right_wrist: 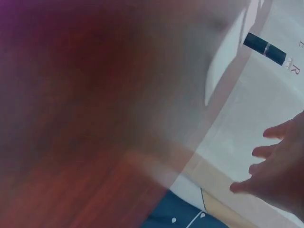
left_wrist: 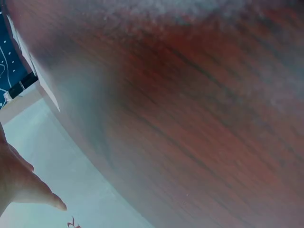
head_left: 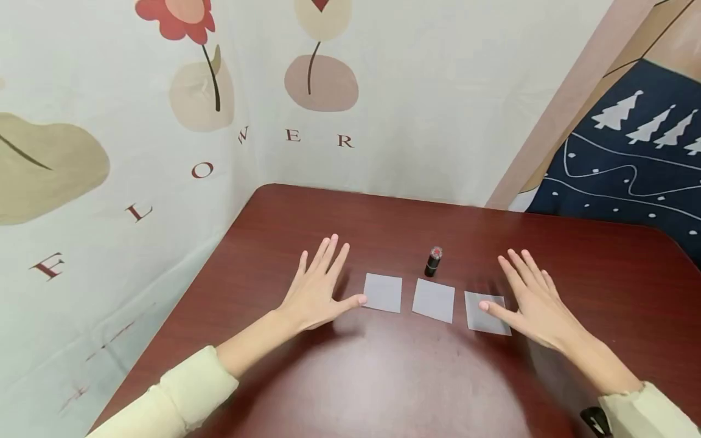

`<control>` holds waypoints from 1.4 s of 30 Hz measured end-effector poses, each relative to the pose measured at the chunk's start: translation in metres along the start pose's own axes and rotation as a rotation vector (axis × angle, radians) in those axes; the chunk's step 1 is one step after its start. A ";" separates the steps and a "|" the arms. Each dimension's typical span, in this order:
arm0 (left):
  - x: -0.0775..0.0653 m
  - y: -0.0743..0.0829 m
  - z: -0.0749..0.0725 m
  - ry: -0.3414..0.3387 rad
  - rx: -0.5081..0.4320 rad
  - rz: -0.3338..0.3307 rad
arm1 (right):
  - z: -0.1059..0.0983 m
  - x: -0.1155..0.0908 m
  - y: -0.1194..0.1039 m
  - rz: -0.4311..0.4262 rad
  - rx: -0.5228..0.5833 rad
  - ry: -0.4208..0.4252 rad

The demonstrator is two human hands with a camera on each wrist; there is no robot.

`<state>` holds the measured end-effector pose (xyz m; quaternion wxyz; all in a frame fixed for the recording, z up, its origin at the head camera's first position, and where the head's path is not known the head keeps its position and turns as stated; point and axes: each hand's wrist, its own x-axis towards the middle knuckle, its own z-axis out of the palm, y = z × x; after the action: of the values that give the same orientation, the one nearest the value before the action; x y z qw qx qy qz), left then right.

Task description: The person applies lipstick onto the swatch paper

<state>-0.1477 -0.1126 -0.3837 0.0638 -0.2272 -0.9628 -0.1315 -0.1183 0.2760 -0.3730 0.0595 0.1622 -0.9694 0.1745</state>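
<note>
Three white square papers lie in a row: a left one [head_left: 383, 293], a middle one [head_left: 434, 300] and a right one [head_left: 486, 322]. Just behind the middle paper stands a small black tube [head_left: 432, 263], lipstick-like, with a silver band and a red mark on top. My left hand [head_left: 316, 291] is spread, palm down, left of the row, its thumb tip overlapping the left paper's edge. On the other side my right hand [head_left: 537, 304] has straight, parted fingers, its thumb over the right paper. Neither hand holds anything. Both wrist views show the tube and a hand.
The brown wooden table [head_left: 383, 389] has a rounded far left corner. White cloth printed with flowers and letters [head_left: 427, 109] hangs behind it and along its left side. At the far right hangs a dark blue cloth with white trees [head_left: 619, 158].
</note>
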 end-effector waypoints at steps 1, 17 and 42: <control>-0.002 0.000 0.000 0.007 0.000 -0.002 | 0.001 0.004 -0.002 -0.002 0.017 -0.011; -0.023 -0.010 -0.004 0.004 -0.005 -0.018 | 0.031 0.077 -0.018 -0.014 0.311 -0.326; -0.029 -0.002 -0.029 0.007 -0.167 0.032 | 0.008 0.084 -0.053 -0.016 0.391 -0.193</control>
<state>-0.1214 -0.1343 -0.3618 0.0501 -0.2464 -0.9445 -0.2114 -0.1798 0.2014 -0.3486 -0.0650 0.1942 -0.9170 0.3424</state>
